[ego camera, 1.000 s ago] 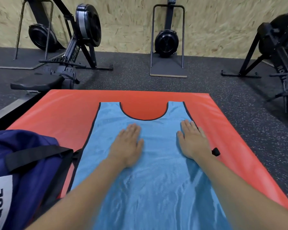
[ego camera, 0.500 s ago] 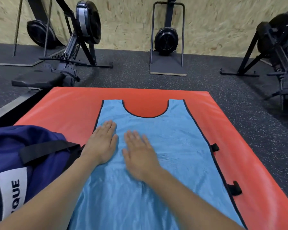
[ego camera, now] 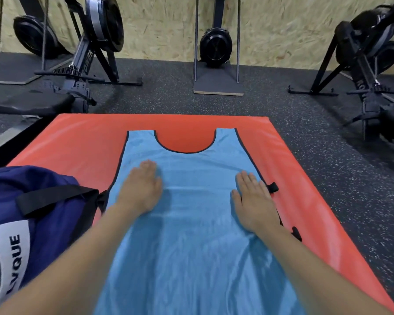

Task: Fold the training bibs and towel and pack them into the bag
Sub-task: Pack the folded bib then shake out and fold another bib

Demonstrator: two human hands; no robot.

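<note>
A light blue training bib point(ego camera: 191, 223) with dark trim lies flat and spread out on the red mat point(ego camera: 77, 142), its neck opening at the far end. My left hand point(ego camera: 141, 189) presses flat on the bib's left side, fingers straight. Flat on the bib near its right edge lies my right hand point(ego camera: 253, 201), beside a black strap tab point(ego camera: 273, 187). The dark blue bag point(ego camera: 32, 212) with a black strap and a white label sits at the left, touching the bib's left edge. No towel is in view.
Rowing machines stand on the speckled black floor at the back left point(ego camera: 82, 64), back middle point(ego camera: 216, 46) and right point(ego camera: 371, 64), in front of a chipboard wall. Bare mat shows beyond the bib and on both sides of it.
My right hand has slid from the bib's left-middle out to its right edge. My left hand has stayed on the left side, shifting slightly to the right.
</note>
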